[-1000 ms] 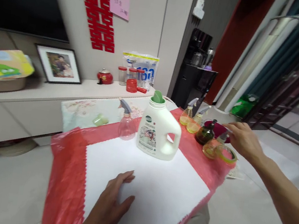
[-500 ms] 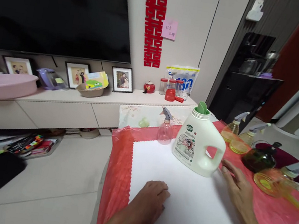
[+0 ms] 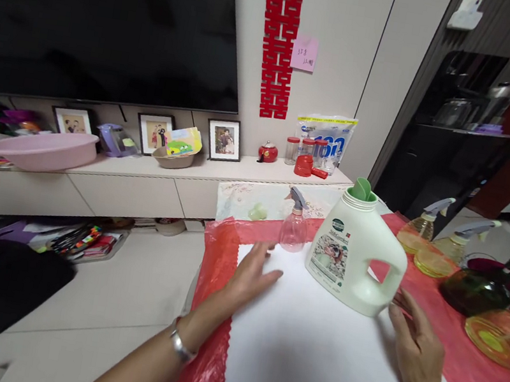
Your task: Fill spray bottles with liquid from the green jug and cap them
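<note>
A pale green detergent jug (image 3: pixel 355 258) stands uncapped on a white sheet (image 3: pixel 306 354), with a green scoop-shaped piece (image 3: pixel 362 189) in its mouth. My right hand (image 3: pixel 419 343) is beside the jug's lower right end, fingers apart; whether the fingertips touch it I cannot tell. My left hand (image 3: pixel 254 275) reaches over the sheet's left edge, thumb and fingers spread, holding nothing. Just beyond it stands a clear pinkish spray bottle (image 3: pixel 295 228) with a grey trigger head. Red plastic film (image 3: pixel 217 275) lies under the sheet.
To the right stand spray bottles with yellow liquid (image 3: pixel 442 250) and a dark green pump bottle (image 3: pixel 479 288). A low cabinet (image 3: pixel 138 192) along the wall holds a pink basin (image 3: pixel 43 148), framed photos (image 3: pixel 224 140), red-lidded jars (image 3: pixel 292 150) and a blue-and-white bag (image 3: pixel 335 139).
My left hand has moved forward toward the spray bottle and opened its fingers. My right hand stays near the jug. The view has turned left.
</note>
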Demonstrator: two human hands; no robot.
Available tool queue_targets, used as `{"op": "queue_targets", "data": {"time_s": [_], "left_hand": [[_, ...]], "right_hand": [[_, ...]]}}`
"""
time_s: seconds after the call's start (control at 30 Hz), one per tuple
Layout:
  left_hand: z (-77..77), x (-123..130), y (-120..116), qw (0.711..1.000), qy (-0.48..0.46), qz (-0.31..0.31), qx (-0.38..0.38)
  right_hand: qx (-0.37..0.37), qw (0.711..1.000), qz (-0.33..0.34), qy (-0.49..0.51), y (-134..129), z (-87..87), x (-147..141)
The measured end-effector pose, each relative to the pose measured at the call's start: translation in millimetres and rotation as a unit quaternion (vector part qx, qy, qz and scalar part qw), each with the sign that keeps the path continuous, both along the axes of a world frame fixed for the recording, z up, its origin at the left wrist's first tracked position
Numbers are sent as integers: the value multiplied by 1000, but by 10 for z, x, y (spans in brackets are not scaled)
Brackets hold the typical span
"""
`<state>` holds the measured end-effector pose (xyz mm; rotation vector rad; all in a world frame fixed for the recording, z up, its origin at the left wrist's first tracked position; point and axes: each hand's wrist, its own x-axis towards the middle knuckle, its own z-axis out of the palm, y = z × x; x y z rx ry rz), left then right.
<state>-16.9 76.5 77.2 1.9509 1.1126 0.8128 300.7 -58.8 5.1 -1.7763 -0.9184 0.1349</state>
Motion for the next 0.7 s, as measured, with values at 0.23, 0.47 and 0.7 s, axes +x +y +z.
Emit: {"op": "queue_targets", "data": {"time_s": [0.23,0.47,0.7], "left_hand": [[-85,610,728,993,-60,101,21],[-274,970,945,983,-116,137,26],[-326,1018,951,979,-132,155,17]], "right_hand": [[15,1000,-8,21,26,-41,19],[27,999,-7,25,24,-39,25],[37,999,4,16,16,-54,48]]}}
